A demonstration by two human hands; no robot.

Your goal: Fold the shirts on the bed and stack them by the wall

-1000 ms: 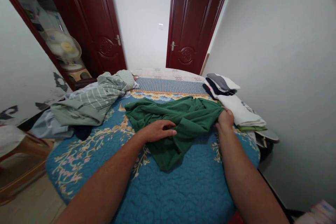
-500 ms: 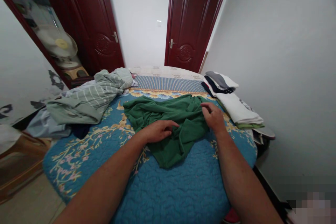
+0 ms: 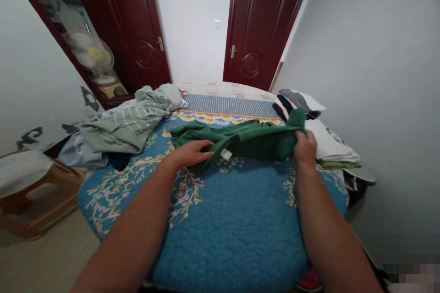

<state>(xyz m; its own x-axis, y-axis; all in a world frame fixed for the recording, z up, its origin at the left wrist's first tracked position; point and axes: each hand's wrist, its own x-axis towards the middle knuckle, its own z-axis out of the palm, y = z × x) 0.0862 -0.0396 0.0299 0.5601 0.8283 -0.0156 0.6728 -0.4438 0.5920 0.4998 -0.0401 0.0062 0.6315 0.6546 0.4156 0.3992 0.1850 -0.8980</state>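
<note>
A green shirt (image 3: 247, 136) lies partly spread across the blue quilted cover, its right end raised off it. A small white label (image 3: 226, 154) shows at the near edge of the cloth. My right hand (image 3: 305, 147) is closed on the shirt's right end, with a fold of cloth standing up above the fist. At the left, my left hand (image 3: 193, 152) has its fingers and thumb curled round the near edge, beside the label. The shirt's far left part rests in loose wrinkles.
Rumpled light-green and grey clothes (image 3: 134, 121) are heaped on the left. Folded clothes (image 3: 332, 143) are stacked on the right, close to the wall and my right hand. A brown stool (image 3: 41, 210) stands beyond the left edge of the blue quilted cover (image 3: 233, 229).
My right hand has moved right and gripped the shirt, lifting its right end. The near part that hung toward me has been drawn back, and the white label now shows. My view has shifted slightly.
</note>
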